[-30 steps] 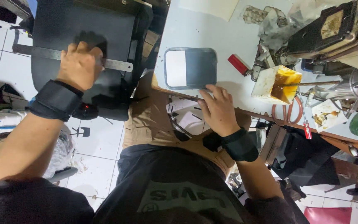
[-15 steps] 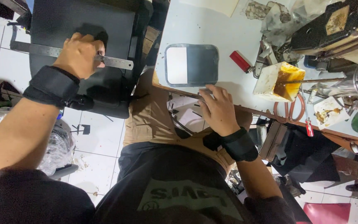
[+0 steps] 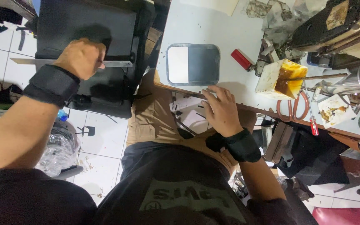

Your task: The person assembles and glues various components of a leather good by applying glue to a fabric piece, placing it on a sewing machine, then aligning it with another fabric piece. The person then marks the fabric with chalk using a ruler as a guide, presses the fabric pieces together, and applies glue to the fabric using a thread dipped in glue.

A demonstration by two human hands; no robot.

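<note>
My left hand [image 3: 81, 57] is closed around a long metal ruler [image 3: 117, 63] that lies across a black sheet [image 3: 84, 25] on a black surface to my left. My right hand [image 3: 220, 109] rests with its fingers on the front edge of the white worktable [image 3: 213, 25], holding nothing that I can see. Just beyond those fingers lies a dark grey rounded panel with a white patch [image 3: 193, 64]. Both wrists wear black bands.
On the table sit a small red block [image 3: 241, 59], a white box stained with yellow glue [image 3: 281, 76], a red-handled screwdriver [image 3: 312, 121] and a sewing machine [image 3: 338, 25] at the far right. White floor tiles and a plastic bag [image 3: 59, 150] lie below left.
My left hand with the ruler has stayed on the black sheet, shifting only slightly. The right hand keeps its place at the table edge.
</note>
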